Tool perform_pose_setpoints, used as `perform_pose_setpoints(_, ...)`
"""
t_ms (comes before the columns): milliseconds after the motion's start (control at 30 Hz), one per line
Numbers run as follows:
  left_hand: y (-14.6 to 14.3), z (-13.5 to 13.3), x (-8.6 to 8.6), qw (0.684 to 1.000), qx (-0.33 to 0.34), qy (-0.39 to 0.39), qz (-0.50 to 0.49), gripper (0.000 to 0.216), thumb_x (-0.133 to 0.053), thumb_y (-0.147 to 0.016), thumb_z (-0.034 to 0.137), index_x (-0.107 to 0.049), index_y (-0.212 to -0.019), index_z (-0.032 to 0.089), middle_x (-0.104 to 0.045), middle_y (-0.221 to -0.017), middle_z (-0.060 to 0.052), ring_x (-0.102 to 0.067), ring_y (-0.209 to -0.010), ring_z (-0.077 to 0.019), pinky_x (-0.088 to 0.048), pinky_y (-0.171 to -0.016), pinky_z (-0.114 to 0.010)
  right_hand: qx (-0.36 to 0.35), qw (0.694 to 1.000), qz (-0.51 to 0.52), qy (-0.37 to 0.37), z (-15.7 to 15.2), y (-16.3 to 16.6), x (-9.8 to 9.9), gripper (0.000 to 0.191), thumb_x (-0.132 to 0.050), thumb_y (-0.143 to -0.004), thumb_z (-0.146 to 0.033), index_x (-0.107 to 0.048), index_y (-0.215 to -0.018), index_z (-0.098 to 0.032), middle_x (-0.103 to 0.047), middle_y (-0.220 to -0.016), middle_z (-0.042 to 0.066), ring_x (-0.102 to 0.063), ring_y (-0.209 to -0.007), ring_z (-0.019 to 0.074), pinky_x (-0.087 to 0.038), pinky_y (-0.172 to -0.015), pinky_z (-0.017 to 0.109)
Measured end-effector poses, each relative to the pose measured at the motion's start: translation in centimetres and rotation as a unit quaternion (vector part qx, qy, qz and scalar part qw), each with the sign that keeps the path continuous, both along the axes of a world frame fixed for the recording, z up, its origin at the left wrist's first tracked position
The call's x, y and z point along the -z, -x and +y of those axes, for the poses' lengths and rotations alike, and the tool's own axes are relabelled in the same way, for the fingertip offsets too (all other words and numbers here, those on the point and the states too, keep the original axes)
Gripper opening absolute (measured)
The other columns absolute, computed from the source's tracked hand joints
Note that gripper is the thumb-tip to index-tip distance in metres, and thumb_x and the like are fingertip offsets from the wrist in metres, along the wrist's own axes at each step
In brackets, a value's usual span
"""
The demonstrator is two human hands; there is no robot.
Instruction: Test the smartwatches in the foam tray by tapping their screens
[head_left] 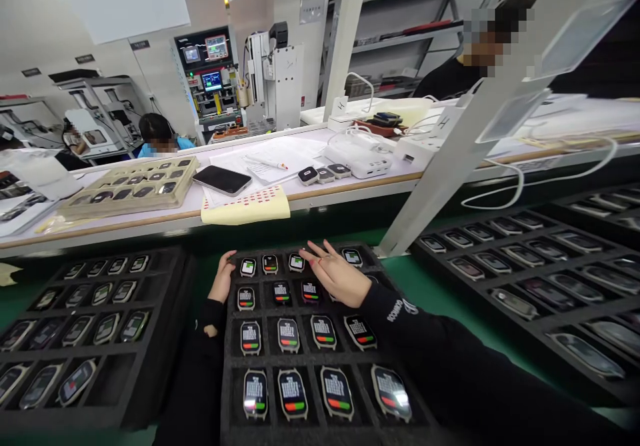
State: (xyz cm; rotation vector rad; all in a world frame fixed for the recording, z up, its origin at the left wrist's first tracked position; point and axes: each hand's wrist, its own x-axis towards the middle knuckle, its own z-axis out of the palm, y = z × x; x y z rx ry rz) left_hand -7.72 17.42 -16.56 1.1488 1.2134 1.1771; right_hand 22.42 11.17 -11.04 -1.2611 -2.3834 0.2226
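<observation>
A black foam tray (pixel 313 308) lies in front of me, its compartments holding several lit smartwatches with pale metal frames, such as one smartwatch (pixel 337 393) in the nearest row. My left hand (pixel 223 281) grips the tray's far left edge, its fingers curled over the rim. Over the tray's far rows stretches my right hand (pixel 343 278), fingers extended and apart, with the fingertips at a far-row watch (pixel 297 263). Whether they press its screen I cannot tell. That hand partly covers a watch beneath it. Another far-row watch (pixel 352 257) shows just beyond the hand.
More watch-filled trays flank mine: a left tray (pixel 150 366) and a right tray (pixel 475 306). Beyond runs a raised shelf with a phone (pixel 223 181), a beige tray (pixel 183 193) and a white hub (pixel 357 159). A slanted white post (pixel 440 159) rises at right. Other people sit farther back.
</observation>
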Motion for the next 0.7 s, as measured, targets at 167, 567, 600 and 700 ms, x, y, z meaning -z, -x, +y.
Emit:
perform_pose_setpoints(167,-0.4,0.2,0.0,0.999,-0.004,0.026,0.029,0.041,-0.054,-0.078,0.028,-0.051,-0.119,0.023,-0.061,-0.104,-0.005,-0.061,-0.094,-0.0223,-0.048,-0.083,-0.032,0.045,0.998,0.051,-0.006,-0.7,-2.7,-0.1,0.052,-0.017,-0.104,-0.027,-0.057,-0.132,-0.009,-0.056,-0.134,0.014,-0.032,-0.138,0.0310,-0.021,-0.115,0.064)
perform_pose_setpoints(567,-0.7,-1.0,-0.9,0.998,0.008,0.015,0.056,0.054,-0.064,-0.074,0.024,-0.045,-0.124,0.023,-0.057,-0.106,-0.006,-0.059,-0.101,-0.0228,-0.046,-0.091,-0.033,0.085,0.988,0.127,-0.004,-1.0,-3.3,1.9,0.052,-0.018,-0.104,-0.032,-0.057,-0.133,-0.015,-0.058,-0.132,0.010,-0.034,-0.137,0.0308,-0.017,-0.116,0.065)
perform_pose_setpoints(600,-0.7,-0.9,-0.8,0.998,0.008,0.013,0.053,0.054,-0.064,-0.074,0.024,-0.045,-0.124,0.023,-0.056,-0.106,-0.006,-0.059,-0.101,-0.0228,-0.046,-0.092,-0.033,0.083,0.988,0.128,-0.003,-1.0,-3.3,1.9,0.053,-0.017,-0.104,-0.032,-0.058,-0.132,-0.015,-0.058,-0.131,0.010,-0.034,-0.137,0.0308,-0.017,-0.116,0.065)
perform_pose_setpoints(700,-0.7,-0.9,-0.6,0.999,0.008,0.012,0.043,0.050,-0.062,-0.076,0.027,-0.047,-0.123,0.023,-0.057,-0.105,-0.005,-0.060,-0.100,-0.0226,-0.046,-0.090,-0.033,0.078,0.989,0.129,0.005,-1.2,-3.0,1.9,0.053,-0.017,-0.104,-0.033,-0.059,-0.131,-0.015,-0.059,-0.131,0.010,-0.033,-0.138,0.0303,-0.016,-0.116,0.064)
